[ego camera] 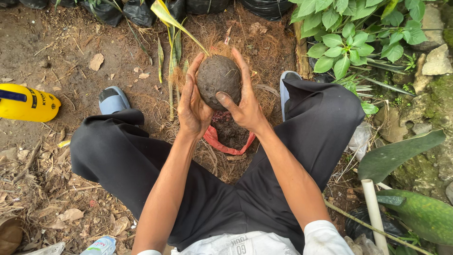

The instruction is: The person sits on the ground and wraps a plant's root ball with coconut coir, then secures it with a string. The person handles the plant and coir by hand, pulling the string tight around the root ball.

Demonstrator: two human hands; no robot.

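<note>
A round dark soil ball [217,78] with a plant's long yellow-green leaves [172,35] rising from its top is held up between both hands. My left hand [192,101] cups its left side, fingers pointing up. On the other side my right hand [243,97] wraps the ball, thumb pressed on its front. Below the ball lies a red plastic bag [222,141] holding dark soil. Brown coconut fibre [257,52] is spread on the ground behind.
A yellow spray bottle [26,103] lies at the left. Black grow bags [137,9] line the top edge. Green leafy plants [351,35] and rocks [436,61] fill the right side, with a white pipe [374,212] at the lower right. My sandalled feet [113,100] rest on bare dirt.
</note>
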